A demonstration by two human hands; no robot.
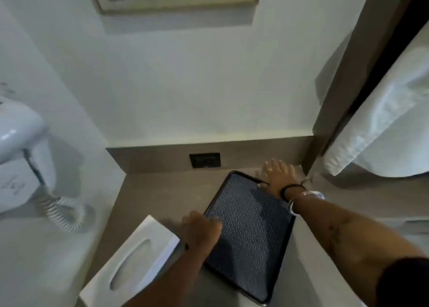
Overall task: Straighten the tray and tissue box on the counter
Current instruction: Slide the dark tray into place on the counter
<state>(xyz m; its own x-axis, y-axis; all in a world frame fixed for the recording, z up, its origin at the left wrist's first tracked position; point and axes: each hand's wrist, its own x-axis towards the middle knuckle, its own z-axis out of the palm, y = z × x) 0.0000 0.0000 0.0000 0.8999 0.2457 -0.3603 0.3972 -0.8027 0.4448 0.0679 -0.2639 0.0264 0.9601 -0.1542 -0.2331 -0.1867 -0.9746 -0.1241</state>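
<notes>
A dark rectangular tray [249, 244] with a patterned mat lies skewed on the brown counter [148, 200]. My left hand [202, 229] grips its left edge with the fingers curled over the rim. My right hand [277, 175] rests on the tray's far right corner, fingers spread onto the counter, thumb on the rim. A white tissue box [130, 262] with an oval slot sits at an angle to the left of the tray, just beside my left forearm.
A black socket [205, 160] sits in the low backsplash behind the tray. A white wall-mounted hair dryer [21, 153] with a coiled cord [62, 211] hangs at the left. White towels [383, 125] hang at the right beside a brown upright panel.
</notes>
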